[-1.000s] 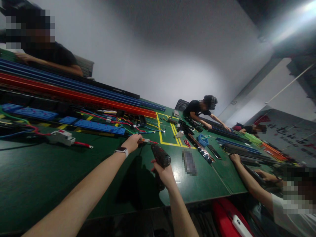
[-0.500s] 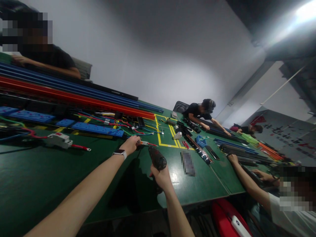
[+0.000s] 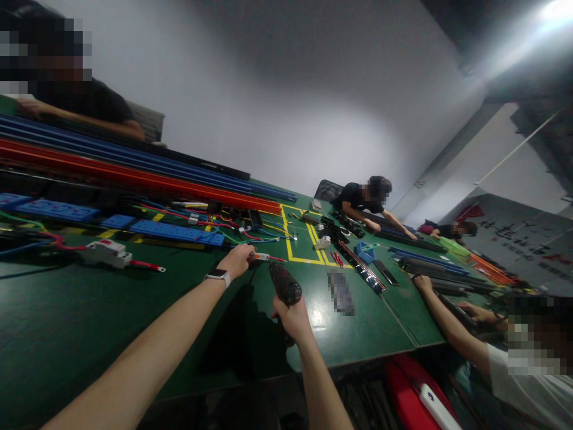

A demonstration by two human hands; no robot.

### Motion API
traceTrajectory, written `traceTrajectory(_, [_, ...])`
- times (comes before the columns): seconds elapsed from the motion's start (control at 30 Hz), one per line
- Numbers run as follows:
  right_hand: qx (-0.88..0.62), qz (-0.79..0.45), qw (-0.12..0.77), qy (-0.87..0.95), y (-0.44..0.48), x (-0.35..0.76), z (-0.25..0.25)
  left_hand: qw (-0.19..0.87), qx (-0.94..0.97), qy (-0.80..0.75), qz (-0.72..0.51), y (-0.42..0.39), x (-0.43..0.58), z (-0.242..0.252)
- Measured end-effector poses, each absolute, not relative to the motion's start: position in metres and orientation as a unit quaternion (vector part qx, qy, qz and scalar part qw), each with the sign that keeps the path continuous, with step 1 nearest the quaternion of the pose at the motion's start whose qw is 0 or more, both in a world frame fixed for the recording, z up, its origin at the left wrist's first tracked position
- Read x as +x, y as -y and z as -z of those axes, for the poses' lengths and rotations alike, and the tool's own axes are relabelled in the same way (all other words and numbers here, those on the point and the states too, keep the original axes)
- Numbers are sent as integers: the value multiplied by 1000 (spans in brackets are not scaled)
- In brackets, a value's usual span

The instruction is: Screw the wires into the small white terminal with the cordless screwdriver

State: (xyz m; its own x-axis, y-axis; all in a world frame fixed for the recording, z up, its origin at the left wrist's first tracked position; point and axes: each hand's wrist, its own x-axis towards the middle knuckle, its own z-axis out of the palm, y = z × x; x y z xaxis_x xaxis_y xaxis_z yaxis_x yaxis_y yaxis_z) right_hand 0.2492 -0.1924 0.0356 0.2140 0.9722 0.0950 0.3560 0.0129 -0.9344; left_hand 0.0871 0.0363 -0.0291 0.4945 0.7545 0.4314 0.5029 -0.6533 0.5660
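Near the middle of the green table, in the head view, the left hand, a watch on its wrist, has its fingers pinched shut on a small white and orange part with a red wire, just left of the yellow tape rectangle. Nearer, the right hand is wrapped tight round the grip of a dark cordless drill, its nose pointing far toward the part; whether they touch I cannot tell. Further left lie blue power strips and a white breaker, and at the right a co-worker's hand rests on the table
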Motion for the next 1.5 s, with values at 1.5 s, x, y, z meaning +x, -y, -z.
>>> traceTrajectory(1.5, [-614,-317,484,537,194,253,-29,212,828,-376,-357,-27,88,17])
